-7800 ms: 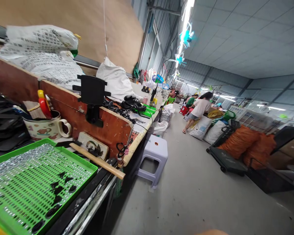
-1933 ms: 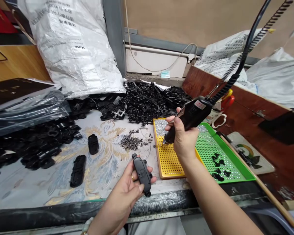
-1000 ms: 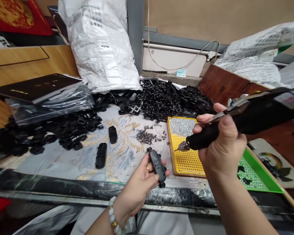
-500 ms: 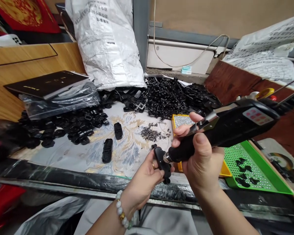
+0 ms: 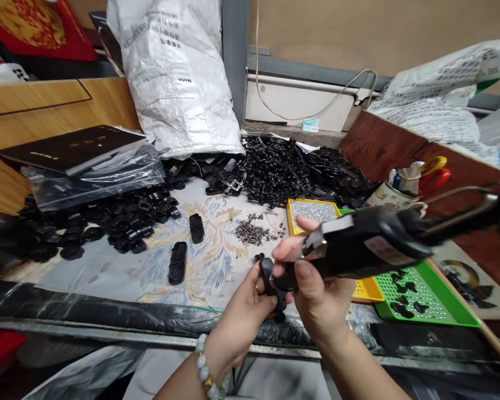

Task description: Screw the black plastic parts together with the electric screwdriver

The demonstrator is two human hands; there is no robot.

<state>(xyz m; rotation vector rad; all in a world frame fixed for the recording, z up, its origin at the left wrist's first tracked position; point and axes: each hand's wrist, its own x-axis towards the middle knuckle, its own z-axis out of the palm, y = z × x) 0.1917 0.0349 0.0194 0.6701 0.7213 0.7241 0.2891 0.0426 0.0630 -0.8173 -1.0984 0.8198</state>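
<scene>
My left hand grips a small black plastic housing just above the bench's front edge. My right hand is wrapped around a black electric screwdriver, and the tool's tip presses against the housing. The screwdriver body runs off to the right, with a metal lever under my fingers. A beaded bracelet sits on my left wrist. Behind the hands lies a yellow perforated screw tray, partly hidden by the tool.
A green perforated tray with a few black bits lies right. Two black housings and loose screws rest on the patterned mat. Heaps of black parts, white sacks and a mug with scissors stand behind.
My right hand brought the screwdriver from over the yellow tray down and left onto the housing in my left hand. The tool now lies flatter, and both hands have drawn closer together.
</scene>
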